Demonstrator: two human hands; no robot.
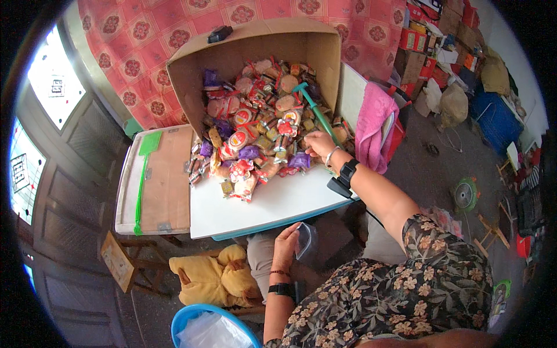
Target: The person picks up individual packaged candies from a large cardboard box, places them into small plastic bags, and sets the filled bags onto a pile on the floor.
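Observation:
My left hand [288, 243] pinches the edge of a clear plastic bag [306, 241] below the front edge of the white tabletop [252, 213]. My right hand [321, 145] is at the right side of a heap of wrapped snacks [261, 143], fingers bent; whether it holds a snack cannot be told. The heap spills out of a cardboard box [324, 61] lying on its side, with red, purple, gold and clear wrappers. A green-handled tool [320, 114] leans on the snacks just above my right hand, its lower end near my wrist.
A green fly swatter [143, 174] lies on a cardboard-topped box at left. A pink towel [374, 126] hangs at the table's right. A blue basin [180, 319] of clear bags stands low, near a yellow cushion [209, 278]. A wooden stool [119, 263], a fan [465, 194] and piled boxes surround.

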